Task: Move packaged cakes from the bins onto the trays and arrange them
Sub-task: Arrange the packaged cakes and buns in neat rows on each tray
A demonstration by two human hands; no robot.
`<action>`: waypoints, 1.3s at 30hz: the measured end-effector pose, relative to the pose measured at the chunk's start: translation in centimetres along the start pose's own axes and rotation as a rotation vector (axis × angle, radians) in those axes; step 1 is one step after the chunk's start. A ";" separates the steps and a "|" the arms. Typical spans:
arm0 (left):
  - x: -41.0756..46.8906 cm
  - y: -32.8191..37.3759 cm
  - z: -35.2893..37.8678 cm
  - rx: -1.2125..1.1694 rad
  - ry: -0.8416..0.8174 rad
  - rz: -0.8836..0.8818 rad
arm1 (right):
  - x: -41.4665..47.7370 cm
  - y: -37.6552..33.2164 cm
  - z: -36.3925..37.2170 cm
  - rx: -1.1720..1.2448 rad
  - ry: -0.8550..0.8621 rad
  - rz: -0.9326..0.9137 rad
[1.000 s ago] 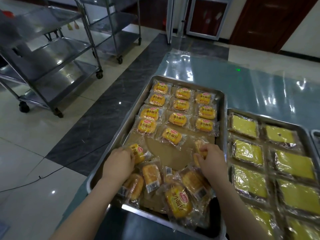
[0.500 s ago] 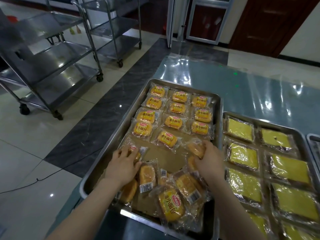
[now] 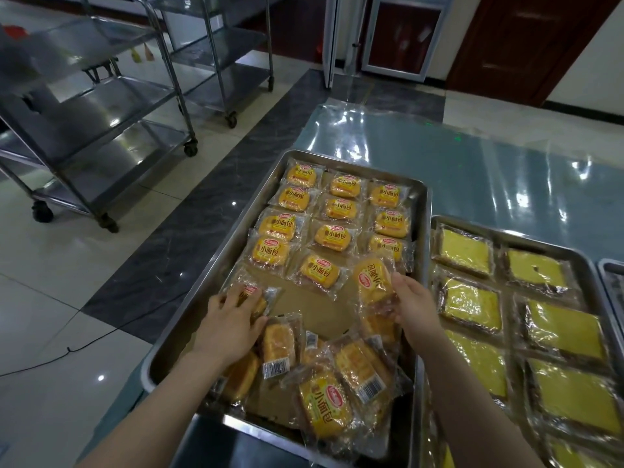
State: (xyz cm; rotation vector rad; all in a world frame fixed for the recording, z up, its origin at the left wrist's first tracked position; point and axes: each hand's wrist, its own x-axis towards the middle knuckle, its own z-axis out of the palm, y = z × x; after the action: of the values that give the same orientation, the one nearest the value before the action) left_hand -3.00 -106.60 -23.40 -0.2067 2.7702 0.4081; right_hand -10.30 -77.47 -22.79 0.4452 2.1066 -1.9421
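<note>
**Sorting packaged cakes on the left tray**

We have both arms reaching over the left tray point(image 3: 224, 261), which sits on the glossy blue-green counter point(image 3: 472, 157). Our right grip point(image 3: 413, 309) pinches one packaged cake point(image 3: 371, 282) by its right edge. It holds the cake tilted, label upside down to us, just near of the right column.

Our left grip point(image 3: 229, 325) lies flat, fingers straight and spread, on another packet point(image 3: 266, 297). That packet is at the near end of the left column, close to the tray's left wall.

The arranged cakes point(image 3: 332, 236) fill the far half of the tray in three columns, labels up. At the near end a loose pile point(image 3: 341, 376) of packets lies jumbled and overlapping, some showing barcodes. Brown paper lining point(image 3: 314, 309) shows bare between our two grips.

Just right of this tray, the right tray point(image 3: 513, 238) carries yellow square cakes point(image 3: 471, 305) in clear wrap. The corner of a third tray point(image 3: 611, 268) shows at the right edge.

Left of the counter, two steel trolleys point(image 3: 101, 113) stand on the tiled floor, and a dark cable point(image 3: 84, 346) lies across it.
</note>
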 end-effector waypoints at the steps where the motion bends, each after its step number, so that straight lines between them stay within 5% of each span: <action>1: 0.0 -0.1 0.0 0.001 0.001 0.002 | 0.0 0.0 -0.1 -0.028 -0.018 -0.017; 10: 0.1 -0.2 0.1 0.016 -0.008 0.004 | 1.6 -1.4 -0.9 -0.045 0.117 -0.037; 14: -0.4 0.5 -0.8 0.113 -0.012 0.004 | 0.7 -2.4 -0.8 -0.023 0.020 -0.075; 17: -0.6 2.4 -2.2 0.154 0.133 0.053 | -0.3 -3.4 -0.2 -0.061 -0.113 -0.090; 19: -0.6 4.2 -3.3 -0.085 0.211 0.160 | -1.0 -4.3 0.3 -0.110 -0.196 -0.096; 22: -0.7 7.0 -4.8 -0.592 0.104 0.238 | -1.9 -5.1 1.2 -0.232 -0.352 -0.141; 27: -0.6 8.0 -4.7 -1.154 0.123 0.038 | -3.1 -4.6 2.5 0.097 -0.198 -0.107; 30: -0.6 7.9 -3.9 -1.331 0.170 -0.088 | -3.9 -3.7 3.3 0.099 -0.186 0.013; 33: -0.5 7.9 -3.0 -1.300 0.086 -0.085 | -4.2 -2.6 4.0 0.171 -0.237 0.081; 39: -0.7 6.4 -1.2 -0.837 0.082 0.096 | -1.8 -4.1 1.2 0.159 0.165 -0.121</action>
State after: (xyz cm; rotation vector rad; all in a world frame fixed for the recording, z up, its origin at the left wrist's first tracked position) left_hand -3.97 -100.86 -20.43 -0.2824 2.5138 1.5909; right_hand -10.25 -79.07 -18.40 0.5373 2.1299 -2.2224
